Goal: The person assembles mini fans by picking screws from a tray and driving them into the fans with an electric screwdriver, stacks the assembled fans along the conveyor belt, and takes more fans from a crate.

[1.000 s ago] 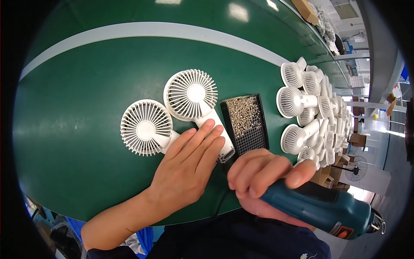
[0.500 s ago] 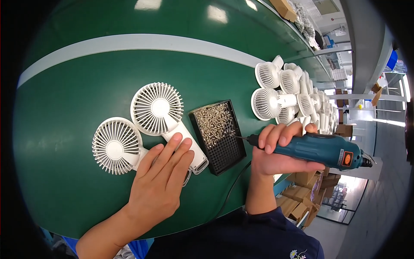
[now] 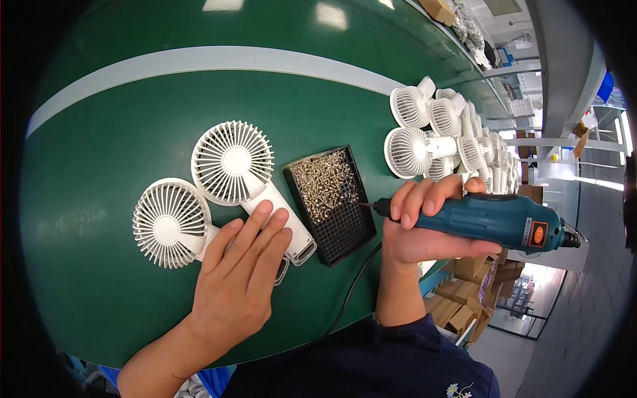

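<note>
Two white handheld fans lie side by side on the green table: an upper fan (image 3: 236, 161) and a lower fan (image 3: 166, 229). My left hand (image 3: 235, 285) rests flat over their handles, fingers stretched out, covering much of the lower handle. A black tray (image 3: 345, 244) with a grid of small holes sits to the right, its far part heaped with small metal screws (image 3: 323, 180). My right hand (image 3: 428, 215) is wrapped round a teal electric screwdriver (image 3: 488, 222). Its thin bit points left, with the tip over the tray's right edge, close to the screws.
Many more white fans (image 3: 408, 152) are piled at the right of the table. A black cable (image 3: 355, 285) curves across the tabletop below the tray. A pale strip (image 3: 219, 58) crosses the far side. Cardboard boxes (image 3: 458, 292) stand beyond the table's right edge.
The whole view has shifted slightly, so the fans and tray appear a little further left and higher. Both hands keep their places on the fan handles and the screwdriver.
</note>
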Tool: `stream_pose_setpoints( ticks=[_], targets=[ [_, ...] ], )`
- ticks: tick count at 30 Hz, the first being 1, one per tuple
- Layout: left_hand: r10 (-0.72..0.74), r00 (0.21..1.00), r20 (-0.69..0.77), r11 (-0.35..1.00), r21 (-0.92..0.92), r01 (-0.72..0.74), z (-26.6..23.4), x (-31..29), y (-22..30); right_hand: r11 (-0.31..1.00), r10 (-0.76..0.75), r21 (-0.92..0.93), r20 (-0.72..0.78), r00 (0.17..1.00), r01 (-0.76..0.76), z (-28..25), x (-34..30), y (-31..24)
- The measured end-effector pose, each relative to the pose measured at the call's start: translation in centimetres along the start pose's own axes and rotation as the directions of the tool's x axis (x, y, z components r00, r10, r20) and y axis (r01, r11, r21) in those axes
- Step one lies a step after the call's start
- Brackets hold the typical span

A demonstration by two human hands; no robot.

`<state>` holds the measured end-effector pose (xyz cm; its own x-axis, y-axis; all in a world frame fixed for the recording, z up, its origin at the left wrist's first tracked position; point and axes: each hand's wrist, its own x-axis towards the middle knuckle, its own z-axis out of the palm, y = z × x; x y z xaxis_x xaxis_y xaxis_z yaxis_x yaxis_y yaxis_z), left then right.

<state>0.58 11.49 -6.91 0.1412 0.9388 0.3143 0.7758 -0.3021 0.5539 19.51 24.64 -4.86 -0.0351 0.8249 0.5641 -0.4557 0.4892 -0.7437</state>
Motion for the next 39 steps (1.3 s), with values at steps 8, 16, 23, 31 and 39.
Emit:
stream_pose_setpoints(
  ticks=[8, 16, 23, 31, 39],
  targets=[
    [0.017, 1.0, -0.017, 1.0, 0.011, -0.016, 0.1, 0.0, -0.2, 0.993, 0.012, 0.119, -0.004, 1.0, -0.012, -0.5, 0.0, 0.0],
    [0.018, 1.0, -0.015, 0.999, 0.041, -0.017, 0.1, -0.1, -0.1, 0.994, 0.026, 0.106, -0.021, 0.999, -0.024, -0.4, 0.0, 0.2],
    [0.025, 1.0, -0.018, 1.0, 0.012, -0.024, 0.0, 0.3, -0.1, 0.996, 0.001, 0.086, 0.034, 0.999, -0.004, -0.3, 0.3, 0.1],
    [0.018, 1.0, 0.006, 0.999, -0.036, -0.018, -0.1, -0.2, -0.3, 0.993, -0.05, 0.108, 0.022, 0.999, 0.047, 2.3, -0.3, -3.4],
    [0.015, 0.999, 0.046, 0.999, -0.048, -0.013, -0.3, -0.4, -0.5, 0.962, 0.145, 0.177, 0.316, 0.938, -0.208, 7.7, -5.3, -5.1]
  ],
)
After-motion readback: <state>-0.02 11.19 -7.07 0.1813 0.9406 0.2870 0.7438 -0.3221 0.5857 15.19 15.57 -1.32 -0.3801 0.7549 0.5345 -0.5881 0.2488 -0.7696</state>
